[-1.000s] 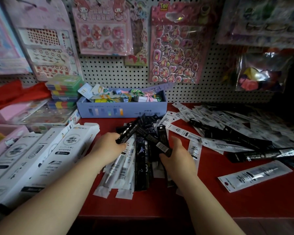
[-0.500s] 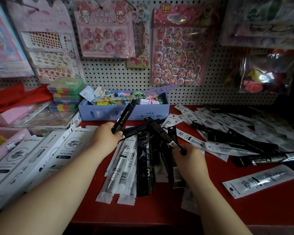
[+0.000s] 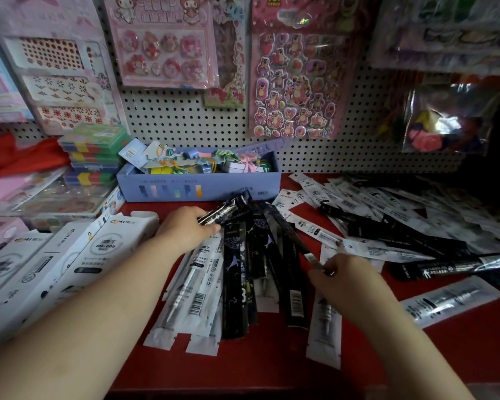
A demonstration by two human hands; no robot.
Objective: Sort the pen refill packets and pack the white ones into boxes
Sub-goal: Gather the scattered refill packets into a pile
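On the red shelf (image 3: 272,368), my left hand (image 3: 185,230) grips a black refill packet (image 3: 224,209) that points up and right. My right hand (image 3: 341,277) pinches the lower end of another black packet (image 3: 283,229) lying slantwise. Between the hands lies a fan of black packets (image 3: 237,278), with white packets (image 3: 191,298) to its left and one white packet (image 3: 325,321) under my right wrist. A large mixed heap of white and black packets (image 3: 387,215) spreads to the right. White refill boxes (image 3: 78,264) lie at the left.
A blue box of small coloured items (image 3: 199,192) stands at the back against the pegboard (image 3: 185,116), where sticker sheets hang. Stacked coloured cases (image 3: 94,151) and clear trays (image 3: 49,200) sit at the back left. A single white packet (image 3: 451,301) lies near the right front.
My left hand has lowered its black packet toward the pile. My right hand has drawn slightly right, still pinching a black packet. The camera has tipped a little.
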